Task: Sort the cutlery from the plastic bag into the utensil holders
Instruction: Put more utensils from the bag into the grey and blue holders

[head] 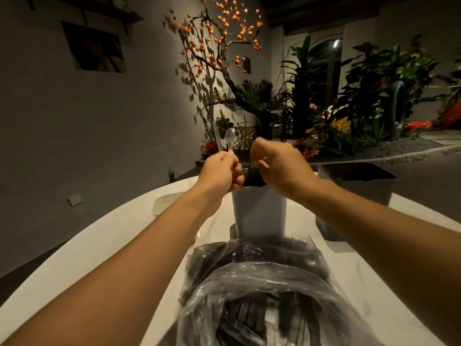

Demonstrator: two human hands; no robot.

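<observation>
Counting two utensil holders: a white one (pixel 259 211) sitting right under both hands and a dark one (pixel 359 186) off beyond the right hand. One plastic bag (pixel 252 283) of dark cutlery is lying back near the forearms. The left hand (pixel 220 172) is pinching a clear spoon (pixel 230 137) and one more clear piece (pixel 217 136), both sticking upward. The right hand (pixel 277 162) is curling over the white holder's mouth, pinching what looks like a clear fork (pixel 254 166).

Left hand (pixel 222 168) gripping clear spoon (pixel 230 136), right hand (pixel 277 162)
</observation>
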